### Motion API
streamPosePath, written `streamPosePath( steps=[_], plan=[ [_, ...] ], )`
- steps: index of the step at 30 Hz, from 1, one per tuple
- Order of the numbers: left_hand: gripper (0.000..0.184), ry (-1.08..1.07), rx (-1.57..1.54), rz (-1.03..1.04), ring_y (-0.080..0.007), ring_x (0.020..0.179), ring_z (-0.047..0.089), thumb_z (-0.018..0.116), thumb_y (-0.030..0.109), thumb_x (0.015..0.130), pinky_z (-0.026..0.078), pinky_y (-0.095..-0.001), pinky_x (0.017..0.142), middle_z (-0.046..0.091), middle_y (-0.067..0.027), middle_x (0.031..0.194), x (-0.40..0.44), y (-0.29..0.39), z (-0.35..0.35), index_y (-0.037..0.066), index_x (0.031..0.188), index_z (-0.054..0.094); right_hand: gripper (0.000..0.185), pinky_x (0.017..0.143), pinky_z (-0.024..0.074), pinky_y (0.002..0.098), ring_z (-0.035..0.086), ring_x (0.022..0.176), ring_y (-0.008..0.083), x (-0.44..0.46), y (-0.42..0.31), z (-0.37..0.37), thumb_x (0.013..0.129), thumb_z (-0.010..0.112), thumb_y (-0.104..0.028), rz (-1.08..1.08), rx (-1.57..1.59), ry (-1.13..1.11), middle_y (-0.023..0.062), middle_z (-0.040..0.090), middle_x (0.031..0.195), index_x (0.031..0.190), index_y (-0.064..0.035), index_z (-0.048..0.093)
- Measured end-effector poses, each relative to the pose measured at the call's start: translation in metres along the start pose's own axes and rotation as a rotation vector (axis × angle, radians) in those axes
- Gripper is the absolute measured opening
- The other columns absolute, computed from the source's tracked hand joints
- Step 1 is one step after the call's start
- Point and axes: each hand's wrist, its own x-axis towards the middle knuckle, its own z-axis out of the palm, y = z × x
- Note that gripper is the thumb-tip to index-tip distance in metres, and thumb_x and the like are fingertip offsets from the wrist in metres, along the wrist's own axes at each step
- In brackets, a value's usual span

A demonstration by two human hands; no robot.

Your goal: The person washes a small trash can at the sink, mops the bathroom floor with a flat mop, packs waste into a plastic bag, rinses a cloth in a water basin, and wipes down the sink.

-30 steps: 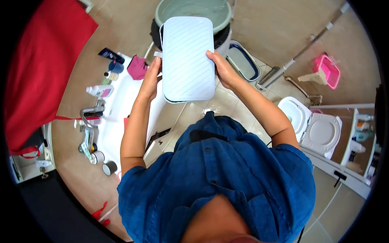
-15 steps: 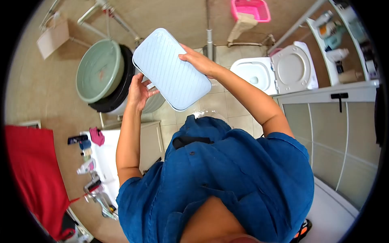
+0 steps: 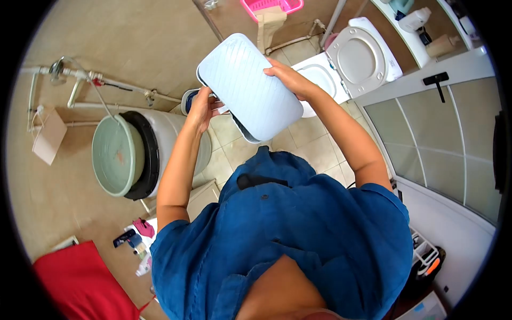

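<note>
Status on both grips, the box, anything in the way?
Right grip closed on ribbed light-blue box. Left grip at its left edge. Box held aloft. Nothing seen in the way; toilet beyond.

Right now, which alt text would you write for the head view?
The right hand holds a pale blue, ridged container, the left hand at its edge, above a tiled bathroom floor. A green basin stands left, an open toilet right.

Head-worn camera close above blue shirt (image 3: 298, 224), facing forward and down onto tiled floor (image 3: 314, 144); wide field.
</note>
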Motion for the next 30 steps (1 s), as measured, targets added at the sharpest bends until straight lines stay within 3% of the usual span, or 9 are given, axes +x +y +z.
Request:
streamPosePath(
  steps=[2,7,10,11,12,20,25,28,30],
  plan=[
    [0.048,-0.054,0.068,0.005,-0.0234,0.1,0.059,0.045,0.044,0.096,0.053,-0.0404,0.087,0.059,-0.0178,0.111,0.03,0.004,0.007,0.007,0.126,0.05,0.063,0.099,0.0408,0.0379,0.048,0.121,0.0237,-0.004,-0.001,-0.019,0.089,0.052,-0.032,-0.003,0.004,0.06,0.0149,0.046,0.134,0.142,-0.0048,0.035],
    [0.038,-0.161,0.136,-0.014,-0.018,0.077,0.062,0.047,0.021,0.092,0.055,-0.0326,0.067,0.061,-0.0099,0.105,0.085,0.019,0.033,0.006,0.127,0.045,0.059,0.097,0.0424,0.0338,0.052,0.114,0.0198,-0.005,-0.006,-0.047,0.088,0.058,-0.024,-0.059,-0.002,0.185,0.0125,0.051,0.127,0.14,-0.0055,0.038],
    [0.029,-0.178,0.072,-0.046,-0.023,0.079,0.064,0.048,0.007,0.087,0.059,-0.039,0.068,0.061,-0.0121,0.096,0.128,0.01,0.046,-0.002,0.114,0.047,0.058,0.095,0.0431,0.0315,0.054,0.11,0.0185,-0.011,-0.006,-0.065,0.085,0.062,-0.02,-0.119,0.028,0.312,0.0107,0.055,0.122,0.137,-0.0063,0.041],
    [0.021,-0.213,0.01,-0.083,-0.0279,0.078,0.066,0.047,0.003,0.084,0.061,-0.0417,0.066,0.06,-0.0157,0.094,0.142,0.008,0.052,-0.006,0.104,0.048,0.057,0.094,0.0433,0.0308,0.055,0.109,0.0182,-0.017,-0.009,-0.07,0.084,0.063,-0.018,-0.128,0.053,0.364,0.0101,0.056,0.121,0.136,-0.0067,0.042],
    [0.014,-0.219,-0.017,-0.116,-0.032,0.077,0.067,0.046,0.004,0.085,0.062,-0.0412,0.062,0.06,-0.0186,0.092,0.154,0.008,0.061,-0.006,0.095,0.048,0.057,0.093,0.0437,0.0304,0.054,0.109,0.0179,-0.024,-0.011,-0.077,0.083,0.064,-0.016,-0.136,0.034,0.414,0.0098,0.056,0.12,0.135,-0.0066,0.043],
    [0.015,-0.12,-0.013,-0.259,-0.0368,0.082,0.067,0.045,0.006,0.084,0.06,-0.0483,0.073,0.062,-0.0209,0.095,0.245,-0.02,0.138,-0.004,0.094,0.05,0.055,0.086,0.0487,0.0311,0.061,0.096,0.0172,-0.096,-0.034,-0.171,0.076,0.069,-0.007,-0.244,0.062,0.791,0.0103,0.063,0.109,0.127,-0.0029,0.047],
    [0.024,-0.048,-0.074,-0.362,-0.0387,0.084,0.067,0.043,0.009,0.087,0.059,-0.0499,0.073,0.061,-0.0227,0.1,0.297,-0.043,0.188,-0.004,0.105,0.05,0.058,0.083,0.0497,0.032,0.062,0.093,0.0172,-0.125,-0.032,-0.245,0.075,0.07,-0.007,-0.254,0.077,0.963,0.0103,0.063,0.108,0.128,-0.0013,0.048],
    [0.031,0.005,-0.166,-0.418,-0.039,0.085,0.066,0.04,0.015,0.092,0.06,-0.0504,0.07,0.059,-0.0229,0.106,0.335,-0.055,0.222,0.0,0.119,0.047,0.056,0.083,0.0493,0.0322,0.061,0.092,0.0172,-0.125,-0.017,-0.296,0.074,0.07,-0.008,-0.225,-0.185,1.025,0.0096,0.063,0.107,0.125,0.0001,0.05],
    [0.035,0.059,-0.152,-0.379,-0.0378,0.083,0.066,0.037,0.022,0.096,0.06,-0.0496,0.067,0.058,-0.0214,0.104,0.347,-0.059,0.249,0.0,0.12,0.05,0.053,0.085,0.0487,0.0323,0.061,0.093,0.0198,-0.127,-0.013,-0.319,0.073,0.071,-0.011,-0.135,-0.293,1.026,0.0108,0.064,0.105,0.122,0.0014,0.053]
  ],
)
